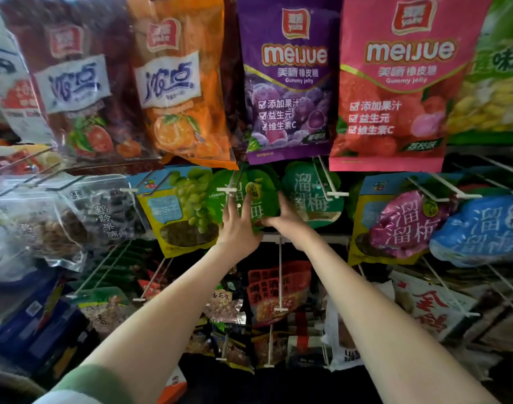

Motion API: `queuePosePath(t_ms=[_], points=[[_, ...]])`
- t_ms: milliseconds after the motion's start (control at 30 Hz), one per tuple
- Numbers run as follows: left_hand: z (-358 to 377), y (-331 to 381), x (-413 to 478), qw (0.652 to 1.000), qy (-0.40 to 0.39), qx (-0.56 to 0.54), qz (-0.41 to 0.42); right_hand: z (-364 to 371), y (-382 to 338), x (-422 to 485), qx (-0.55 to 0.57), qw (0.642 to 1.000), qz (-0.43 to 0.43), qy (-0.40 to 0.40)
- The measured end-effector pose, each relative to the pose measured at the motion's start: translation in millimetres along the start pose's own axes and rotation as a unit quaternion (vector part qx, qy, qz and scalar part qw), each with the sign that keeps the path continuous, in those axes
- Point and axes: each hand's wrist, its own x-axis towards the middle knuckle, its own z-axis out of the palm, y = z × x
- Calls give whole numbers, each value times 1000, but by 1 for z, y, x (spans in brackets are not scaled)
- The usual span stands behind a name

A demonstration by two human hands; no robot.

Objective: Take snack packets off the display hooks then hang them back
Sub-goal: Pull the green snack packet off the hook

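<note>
Touching the green packet [258, 199] — left hand [239, 225] flat, right hand [281, 214] gripping.

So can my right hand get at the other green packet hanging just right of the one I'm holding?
Probably yes. The neighbouring green packet hangs right beside your right hand, with nothing between them. But that hand grips the held green packet, so it must let go first.

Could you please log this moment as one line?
left hand: fingers flat on green packet | right hand: grips its right edge | on hook: unclear
</note>
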Motion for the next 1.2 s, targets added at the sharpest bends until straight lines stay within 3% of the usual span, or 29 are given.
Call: queuePosePath(t_ms=[200, 400, 567, 700, 800, 933, 1067, 1200], points=[[-6, -3, -4, 999, 31, -15, -25, 19, 18, -17, 67, 995, -63, 22], [-9, -6, -8, 994, 95, 25, -42, 26, 24, -22, -21, 991, -128, -41], [0, -2, -6, 993, 98, 48, -43, -1, 31, -22, -65, 993, -101, 9], [4, 12, -8, 986, 131, 98, -19, -8, 27, -21, 41, 992, -90, 80], [2, 16, -7, 987, 128, 97, -16, -10, 17, -18, 92, 994, -56, 29], [-1, 16, -9, 992, 112, 59, -12, -4, 7, -16, 78, 993, -60, -59], [-5, 14, -13, 997, 63, 39, 0, 12, 6, -18, 30, 993, -88, -70], [-8, 14, -15, 993, 96, 57, -27, 13, 9, -18, -30, 985, -159, -60]])
